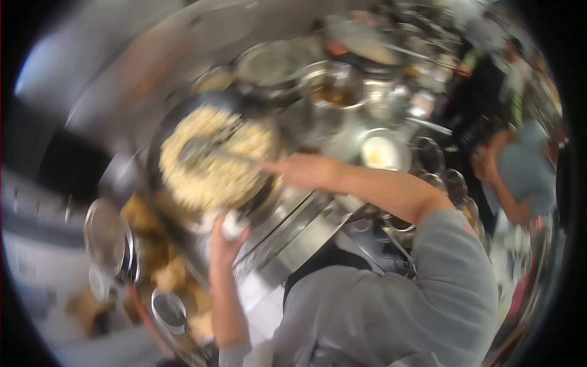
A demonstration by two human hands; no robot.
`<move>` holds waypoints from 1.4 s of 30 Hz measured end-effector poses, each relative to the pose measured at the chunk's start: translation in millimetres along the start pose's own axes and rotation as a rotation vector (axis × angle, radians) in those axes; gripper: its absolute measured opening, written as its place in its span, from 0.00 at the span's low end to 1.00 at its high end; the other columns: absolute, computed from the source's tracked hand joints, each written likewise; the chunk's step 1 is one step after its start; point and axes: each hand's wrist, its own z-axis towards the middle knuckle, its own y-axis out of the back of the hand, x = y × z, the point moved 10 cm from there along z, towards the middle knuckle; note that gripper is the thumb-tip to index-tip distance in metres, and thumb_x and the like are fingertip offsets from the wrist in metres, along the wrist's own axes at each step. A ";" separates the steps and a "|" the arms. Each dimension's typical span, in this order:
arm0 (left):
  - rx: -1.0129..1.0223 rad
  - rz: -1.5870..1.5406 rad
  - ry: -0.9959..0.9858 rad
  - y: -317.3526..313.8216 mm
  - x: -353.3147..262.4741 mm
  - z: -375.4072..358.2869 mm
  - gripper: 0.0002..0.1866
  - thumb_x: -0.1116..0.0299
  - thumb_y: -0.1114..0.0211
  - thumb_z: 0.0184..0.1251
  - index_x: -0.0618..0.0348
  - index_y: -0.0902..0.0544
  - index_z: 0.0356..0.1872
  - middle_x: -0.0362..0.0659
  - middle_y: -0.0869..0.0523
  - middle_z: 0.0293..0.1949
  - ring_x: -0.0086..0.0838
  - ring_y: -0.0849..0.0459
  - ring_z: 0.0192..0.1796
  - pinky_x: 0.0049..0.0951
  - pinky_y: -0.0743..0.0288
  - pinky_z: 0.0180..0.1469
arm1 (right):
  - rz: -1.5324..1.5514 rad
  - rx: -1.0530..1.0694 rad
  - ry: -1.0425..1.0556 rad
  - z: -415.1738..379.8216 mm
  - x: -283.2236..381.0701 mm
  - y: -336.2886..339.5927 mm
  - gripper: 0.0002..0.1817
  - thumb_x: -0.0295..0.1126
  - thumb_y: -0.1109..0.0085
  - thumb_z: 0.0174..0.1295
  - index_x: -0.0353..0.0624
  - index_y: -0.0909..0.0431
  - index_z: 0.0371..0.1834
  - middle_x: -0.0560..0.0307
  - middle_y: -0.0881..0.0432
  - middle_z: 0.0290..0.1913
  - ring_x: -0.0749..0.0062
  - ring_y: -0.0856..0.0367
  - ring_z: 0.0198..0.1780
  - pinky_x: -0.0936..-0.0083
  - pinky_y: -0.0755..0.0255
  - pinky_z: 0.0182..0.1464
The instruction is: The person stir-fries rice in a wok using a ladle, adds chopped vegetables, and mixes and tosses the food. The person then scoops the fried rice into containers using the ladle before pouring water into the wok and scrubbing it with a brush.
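Note:
A dark wok (pixel 164 131) holds a large heap of pale yellow, rice-like food (pixel 208 183). My right hand (pixel 302 171) is wrapped round the handle of a metal ladle (pixel 197 150), whose head rests in the food. Near the wok's lower rim, my left hand (pixel 227 235) grips a white object (pixel 233 225), perhaps a cloth; blur hides its exact form. Both forearms reach in from the lower side of the view.
Behind the wok stand a round metal pot (pixel 269 64) and a bowl with brown liquid (pixel 335 92). A white container (pixel 380 153) is beyond my right forearm. Strainers (pixel 105 235) lie at left. Another person (pixel 527 165) stands at far right.

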 end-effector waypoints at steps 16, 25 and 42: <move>-0.124 -0.246 -0.172 -33.8 22.3 -34.0 0.05 0.69 0.48 0.63 0.56 0.27 0.37 0.45 0.20 0.33 0.34 0.19 0.34 0.39 0.25 0.37 | 0.395 0.477 -0.187 -139.7 7.1 -1.5 0.15 0.32 0.58 0.68 0.51 0.25 0.54 0.51 0.21 0.23 0.72 0.23 0.16 0.72 0.29 0.19; -0.197 -0.160 -0.218 -21.0 79.1 -52.7 0.13 0.64 0.46 0.64 0.56 0.26 0.47 0.45 0.19 0.36 0.32 0.20 0.35 0.32 0.23 0.33 | 0.289 -0.228 0.081 -98.0 29.8 -33.5 0.12 0.30 0.53 0.64 0.46 0.22 0.47 0.40 0.19 0.36 0.43 0.21 0.38 0.57 0.27 0.41; -0.234 -0.234 -0.415 -22.3 71.5 -82.1 0.21 0.78 0.49 0.57 0.63 0.31 0.55 0.44 0.22 0.43 0.31 0.20 0.42 0.30 0.23 0.42 | 0.405 -0.035 -0.136 -167.0 45.4 13.1 0.10 0.26 0.55 0.67 0.37 0.23 0.43 0.57 0.29 0.15 0.76 0.31 0.10 0.79 0.37 0.15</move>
